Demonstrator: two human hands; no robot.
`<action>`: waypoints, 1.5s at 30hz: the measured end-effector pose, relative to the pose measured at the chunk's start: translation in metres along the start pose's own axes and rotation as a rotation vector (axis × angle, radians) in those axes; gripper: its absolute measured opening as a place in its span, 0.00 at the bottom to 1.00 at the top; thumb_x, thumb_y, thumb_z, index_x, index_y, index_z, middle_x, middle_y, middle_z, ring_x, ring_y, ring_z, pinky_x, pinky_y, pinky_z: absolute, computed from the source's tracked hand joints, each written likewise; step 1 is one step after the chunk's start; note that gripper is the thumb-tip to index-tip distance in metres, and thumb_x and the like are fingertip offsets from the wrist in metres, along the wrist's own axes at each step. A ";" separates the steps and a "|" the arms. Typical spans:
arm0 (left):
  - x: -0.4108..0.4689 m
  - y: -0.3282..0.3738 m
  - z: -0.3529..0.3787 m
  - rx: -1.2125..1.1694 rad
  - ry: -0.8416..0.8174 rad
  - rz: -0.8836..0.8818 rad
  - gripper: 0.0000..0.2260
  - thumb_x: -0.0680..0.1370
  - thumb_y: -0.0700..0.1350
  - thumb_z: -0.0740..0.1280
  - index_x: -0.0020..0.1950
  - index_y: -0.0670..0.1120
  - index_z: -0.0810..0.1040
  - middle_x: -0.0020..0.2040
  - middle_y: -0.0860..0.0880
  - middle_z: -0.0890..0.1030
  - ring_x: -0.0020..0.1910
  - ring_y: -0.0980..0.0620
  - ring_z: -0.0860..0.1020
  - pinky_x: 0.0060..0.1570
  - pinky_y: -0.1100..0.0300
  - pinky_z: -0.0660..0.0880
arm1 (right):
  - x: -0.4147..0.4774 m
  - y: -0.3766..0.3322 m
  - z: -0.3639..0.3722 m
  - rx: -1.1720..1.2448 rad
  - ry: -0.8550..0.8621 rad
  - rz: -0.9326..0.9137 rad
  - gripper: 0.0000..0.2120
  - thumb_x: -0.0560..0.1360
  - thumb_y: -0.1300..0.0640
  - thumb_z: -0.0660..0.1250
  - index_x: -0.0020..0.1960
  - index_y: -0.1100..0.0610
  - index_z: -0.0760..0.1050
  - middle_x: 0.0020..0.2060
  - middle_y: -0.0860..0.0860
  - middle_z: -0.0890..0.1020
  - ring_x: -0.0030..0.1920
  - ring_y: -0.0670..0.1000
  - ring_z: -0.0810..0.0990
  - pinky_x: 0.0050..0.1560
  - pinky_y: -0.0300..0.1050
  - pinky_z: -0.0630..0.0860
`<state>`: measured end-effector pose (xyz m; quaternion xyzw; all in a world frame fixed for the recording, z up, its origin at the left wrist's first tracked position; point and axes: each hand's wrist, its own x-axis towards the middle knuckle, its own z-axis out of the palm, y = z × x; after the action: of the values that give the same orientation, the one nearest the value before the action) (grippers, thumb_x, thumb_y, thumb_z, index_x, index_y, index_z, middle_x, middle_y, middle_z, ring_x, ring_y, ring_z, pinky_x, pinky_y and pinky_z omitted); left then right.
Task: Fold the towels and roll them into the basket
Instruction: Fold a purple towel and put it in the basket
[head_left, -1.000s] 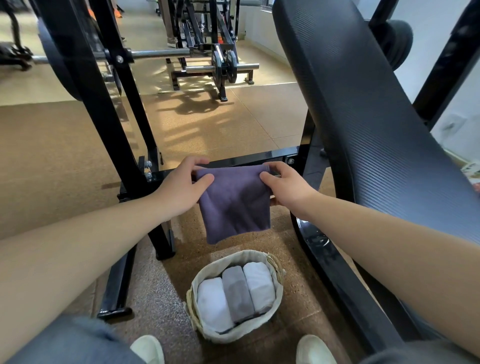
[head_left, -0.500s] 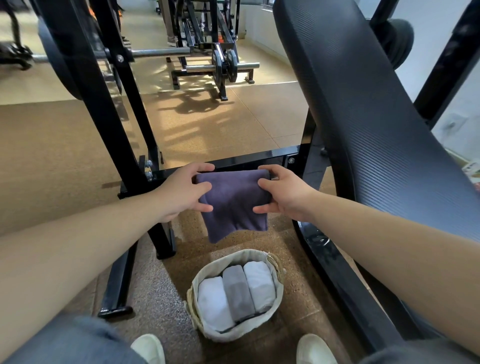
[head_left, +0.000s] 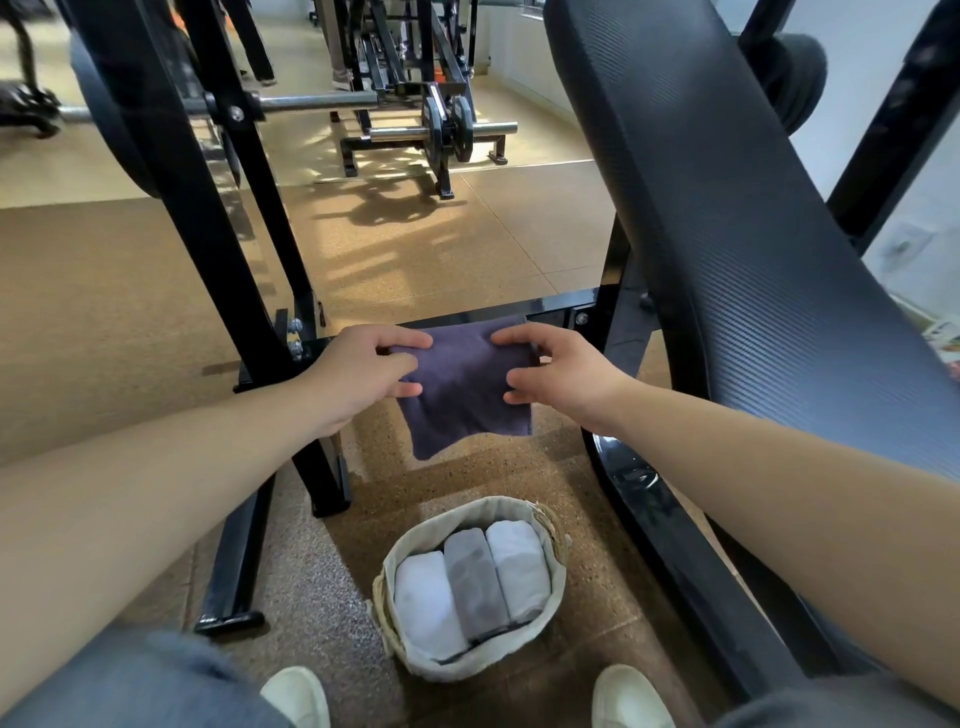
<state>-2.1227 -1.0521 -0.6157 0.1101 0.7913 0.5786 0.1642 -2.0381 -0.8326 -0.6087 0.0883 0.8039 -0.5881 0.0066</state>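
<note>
Head view, towel: the purple towel (head_left: 462, 395) is hanging folded in mid-air between both hands, well above the basket (head_left: 467, 506), with one lower corner drooping on the left.
Head view, left hand: the left hand (head_left: 363, 376) is pinching the towel's left edge, fingers over the top and thumb beneath.
Head view, right hand: the right hand (head_left: 563, 374) is pinching the right edge the same way.
Head view, basket: it is sitting on the floor between the shoes, holding three rolled towels (head_left: 475, 582) side by side.
Doing it well: I'd be levelling that drooping corner first, squaring the edges, then rolling tight from one end so the roll fits beside the others.
Hard to see: the towel's far face and its layer count are hidden, as is the room left in the basket.
</note>
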 end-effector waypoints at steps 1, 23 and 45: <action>0.000 -0.001 -0.002 0.030 -0.023 0.019 0.17 0.76 0.33 0.70 0.56 0.54 0.83 0.59 0.47 0.80 0.51 0.48 0.84 0.50 0.58 0.82 | 0.000 0.001 -0.001 -0.080 0.002 -0.004 0.25 0.74 0.70 0.70 0.67 0.52 0.77 0.54 0.51 0.77 0.50 0.54 0.83 0.50 0.46 0.84; -0.001 -0.002 0.000 -0.087 -0.066 -0.028 0.12 0.80 0.30 0.67 0.53 0.47 0.82 0.52 0.42 0.79 0.43 0.51 0.80 0.44 0.64 0.80 | 0.000 -0.004 -0.022 -0.289 -0.097 0.010 0.33 0.76 0.68 0.71 0.76 0.46 0.71 0.56 0.48 0.76 0.39 0.54 0.87 0.43 0.42 0.84; -0.002 -0.002 0.006 -0.150 0.010 0.011 0.21 0.82 0.31 0.55 0.55 0.52 0.83 0.50 0.42 0.83 0.41 0.49 0.79 0.38 0.59 0.76 | -0.001 0.001 -0.030 -0.193 -0.095 -0.024 0.37 0.72 0.69 0.73 0.76 0.45 0.70 0.60 0.48 0.78 0.55 0.56 0.82 0.51 0.55 0.82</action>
<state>-2.1185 -1.0484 -0.6188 0.0992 0.7457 0.6379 0.1649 -2.0341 -0.8038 -0.6005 0.0497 0.8566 -0.5116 0.0463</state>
